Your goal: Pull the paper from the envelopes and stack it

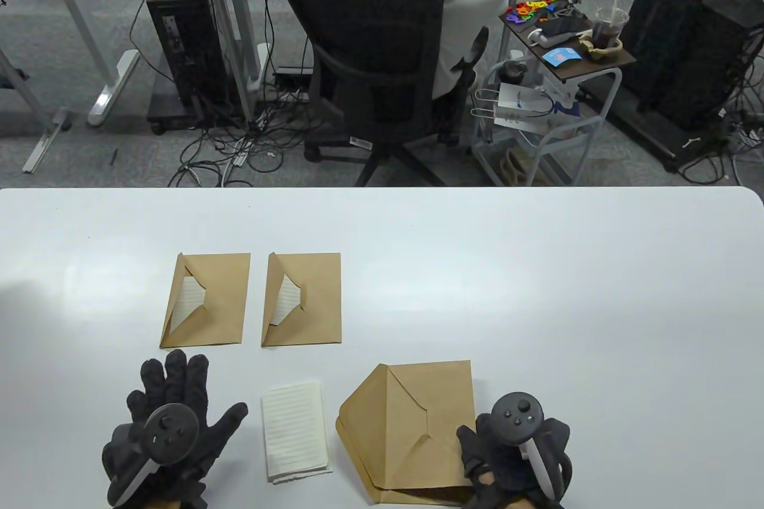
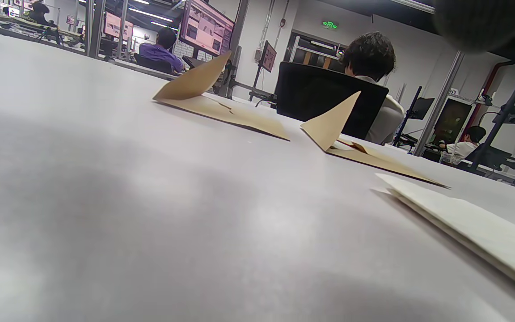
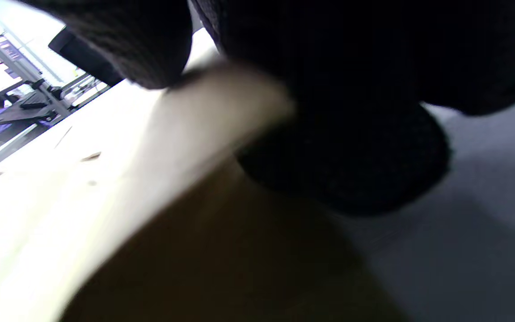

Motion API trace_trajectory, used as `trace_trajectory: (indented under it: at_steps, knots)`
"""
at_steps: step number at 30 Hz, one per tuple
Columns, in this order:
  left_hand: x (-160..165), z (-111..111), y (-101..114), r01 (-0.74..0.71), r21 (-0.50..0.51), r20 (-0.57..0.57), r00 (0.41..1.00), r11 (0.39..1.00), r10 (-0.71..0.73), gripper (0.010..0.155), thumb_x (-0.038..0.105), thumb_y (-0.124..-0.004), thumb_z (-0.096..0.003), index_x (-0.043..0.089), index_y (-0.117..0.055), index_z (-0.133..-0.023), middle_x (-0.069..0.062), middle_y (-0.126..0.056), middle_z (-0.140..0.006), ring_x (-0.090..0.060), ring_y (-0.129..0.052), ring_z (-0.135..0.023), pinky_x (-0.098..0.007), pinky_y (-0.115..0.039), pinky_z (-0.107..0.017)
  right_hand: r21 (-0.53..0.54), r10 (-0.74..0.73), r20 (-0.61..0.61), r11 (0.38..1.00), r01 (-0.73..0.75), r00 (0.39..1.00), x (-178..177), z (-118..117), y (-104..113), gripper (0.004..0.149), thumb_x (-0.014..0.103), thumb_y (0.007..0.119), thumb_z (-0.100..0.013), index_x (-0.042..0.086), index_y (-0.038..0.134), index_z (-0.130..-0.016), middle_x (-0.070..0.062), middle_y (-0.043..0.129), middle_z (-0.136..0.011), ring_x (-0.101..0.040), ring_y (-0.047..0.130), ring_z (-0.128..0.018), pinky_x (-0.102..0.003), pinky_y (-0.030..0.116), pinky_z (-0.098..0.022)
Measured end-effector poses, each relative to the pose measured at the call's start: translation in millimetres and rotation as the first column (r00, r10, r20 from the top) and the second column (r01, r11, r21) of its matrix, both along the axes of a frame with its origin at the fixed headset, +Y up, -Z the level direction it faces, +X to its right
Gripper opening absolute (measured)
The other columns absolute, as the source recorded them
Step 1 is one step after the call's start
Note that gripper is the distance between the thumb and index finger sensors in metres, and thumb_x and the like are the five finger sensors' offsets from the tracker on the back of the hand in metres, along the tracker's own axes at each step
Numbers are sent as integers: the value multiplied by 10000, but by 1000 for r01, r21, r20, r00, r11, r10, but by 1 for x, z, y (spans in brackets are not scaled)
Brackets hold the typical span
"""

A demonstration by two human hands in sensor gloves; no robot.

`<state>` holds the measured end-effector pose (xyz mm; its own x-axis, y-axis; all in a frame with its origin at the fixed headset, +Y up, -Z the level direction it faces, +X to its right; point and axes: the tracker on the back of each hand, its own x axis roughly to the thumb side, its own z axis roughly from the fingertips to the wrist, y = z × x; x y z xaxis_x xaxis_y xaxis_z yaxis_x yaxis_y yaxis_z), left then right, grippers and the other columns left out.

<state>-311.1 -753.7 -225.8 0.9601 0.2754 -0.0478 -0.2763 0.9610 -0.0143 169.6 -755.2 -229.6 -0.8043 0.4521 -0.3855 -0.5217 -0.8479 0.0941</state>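
Observation:
Two brown envelopes lie side by side on the white table (image 1: 537, 306), a left one (image 1: 206, 303) and a right one (image 1: 304, 300). Both have raised flaps and lined paper showing inside. They also show in the left wrist view, left (image 2: 221, 112) and right (image 2: 365, 154). A small stack of lined paper (image 1: 296, 440) (image 2: 472, 228) lies near the front edge. To its right is a pile of brown envelopes (image 1: 412, 431) with flaps open. My left hand (image 1: 179, 407) rests flat on the table with fingers spread, left of the paper stack. My right hand (image 1: 483, 452) grips the pile's top envelope at its right edge; the fingers (image 3: 342, 156) close on its brown edge (image 3: 221, 134).
The table's far edge (image 1: 382, 190) runs across the middle of the table view. Beyond it, a person sits in a black office chair (image 1: 376, 73), and a small cart (image 1: 567, 49) holds odds and ends. White tabletop lies to the right of the pile.

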Motion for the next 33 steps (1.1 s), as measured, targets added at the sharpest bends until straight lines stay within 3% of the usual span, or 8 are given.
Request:
trace_trajectory:
  at_steps: [5,7,10,12,16,20,27,33]
  knots:
    - [1,0,-1,6,-2,3,1000,1000,-6,1003,791,-683,-477,256,-238,-1200,-56,-185,-1240,-459,-125,-1147,-713,-259,-753,170,3,104,985,-21,995,19,1,18,707,445,838,-396,45,665,-952,-193,1004,-686,-414,1048,-473,-582,832,-381]
    - [2,0,-1,7,-4,9,1000,1000,-7,1007,795,-680,-477,254,-235,-1199,-54,-193,-1241,-456,-154,-1156,-707,-294,-764,252,-12,108,968,-15,994,21,2,25,733,467,820,-401,80,614,-988,-198,929,-813,-452,980,-636,-623,781,-461]
    - [4,0,0,14,1,23,1000,1000,-14,1008,798,-679,-474,256,-236,-1200,-55,-196,-1242,-459,-163,-1159,-714,-288,-760,366,-22,53,931,1,998,14,6,39,798,501,805,-407,160,481,-1051,-178,588,-1081,-487,572,-998,-680,489,-687]
    - [4,1,0,16,4,21,1000,1000,-16,1004,801,-678,-474,262,-245,-1203,-53,-199,-1245,-464,-169,-1160,-725,-264,-750,451,18,18,892,-24,1000,10,10,50,821,544,766,-400,205,433,-1069,-130,443,-1144,-460,335,-1079,-672,298,-745]
    - [3,1,2,9,12,16,1000,1000,-9,1005,808,-678,-471,265,-259,-1206,-53,-206,-1246,-469,-164,-1157,-729,-252,-744,605,165,-3,786,-129,986,8,12,74,803,584,706,-391,267,442,-1081,-68,362,-1185,-427,198,-1117,-718,155,-717]
    - [2,2,4,7,23,20,1000,1000,-8,1013,813,-676,-470,264,-251,-1208,-57,-201,-1247,-471,-154,-1155,-731,-249,-743,579,289,-2,780,-235,957,13,5,75,850,622,683,-369,306,374,-1095,-34,246,-1201,-402,111,-1117,-709,99,-710]
    - [6,1,3,13,14,37,999,1000,-14,1019,817,-674,-468,262,-245,-1207,-62,-196,-1246,-476,-141,-1150,-728,-242,-744,389,305,-105,889,-243,947,21,-11,30,909,667,651,-352,327,249,-1093,-20,64,-1170,-376,-2,-1072,-656,74,-700]
    - [10,1,1,24,5,50,998,1000,-24,1021,818,-674,-468,263,-240,-1207,-62,-193,-1246,-480,-135,-1147,-729,-238,-742,432,278,-95,877,-212,956,23,-9,32,908,660,660,-355,318,251,-1089,-22,73,-1169,-380,23,-1079,-656,94,-712]
